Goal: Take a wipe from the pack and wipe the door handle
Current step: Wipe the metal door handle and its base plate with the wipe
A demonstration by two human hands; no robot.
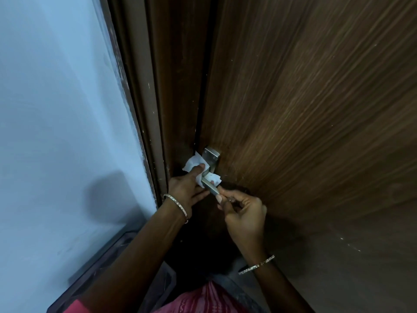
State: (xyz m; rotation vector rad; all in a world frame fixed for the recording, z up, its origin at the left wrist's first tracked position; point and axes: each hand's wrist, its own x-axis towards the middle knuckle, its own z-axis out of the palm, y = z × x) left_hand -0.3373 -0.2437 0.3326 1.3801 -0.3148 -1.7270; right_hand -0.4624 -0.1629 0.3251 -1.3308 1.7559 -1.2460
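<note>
Wipe [191, 163] lies bunched round the inner end of the door handle [209, 188], at the door's [304, 109] left edge. Nearest, the right hand [243, 213] curls, thumb and forefinger pinching the lever's free tip. Just beyond, the left hand [185, 188] pinches the wipe onto the lever, thumb on top. Pressing too hard could tip the lever and unlatch the door, and the tip under the right fingers may go unwiped. The door frame [158, 109] crowds the left hand, while the door face to the right leaves room.
</note>
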